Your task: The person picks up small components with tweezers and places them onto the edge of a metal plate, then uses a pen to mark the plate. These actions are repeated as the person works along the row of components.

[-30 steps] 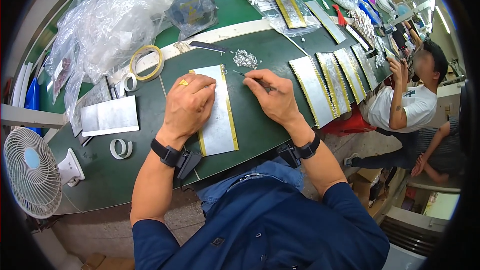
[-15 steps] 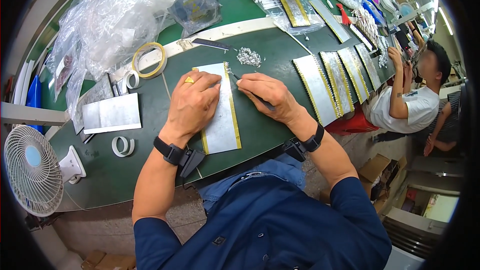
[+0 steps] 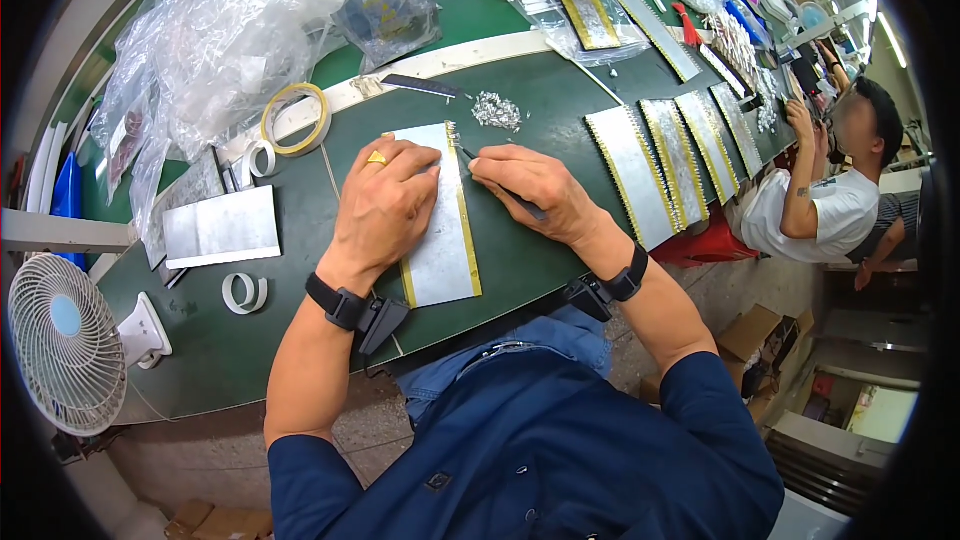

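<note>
A flat silver metal plate [image 3: 440,255] with yellow tape along its long edges lies in front of me on the green table. My left hand [image 3: 385,200] rests over the plate's left side, its fingers bent together and pressing on the surface. Dark tweezers [image 3: 468,153] are pinched in my right hand [image 3: 540,190], their tip close to the upper right edge of the plate. Small metal pieces [image 3: 451,132] line that edge near the top corner. Just beyond is a loose pile of small silver pieces [image 3: 496,111].
Several taped plates with toothed edges [image 3: 640,180] lie to the right. Left are tape rolls [image 3: 297,120], bare plates [image 3: 222,228] and a fan [image 3: 68,340]. Plastic bags [image 3: 230,40] cover the far left. A co-worker [image 3: 815,200] is at the table's right side.
My hands stay almost in place, with the tweezers still by the plate's upper right edge. Another person in the right background has shifted slightly.
</note>
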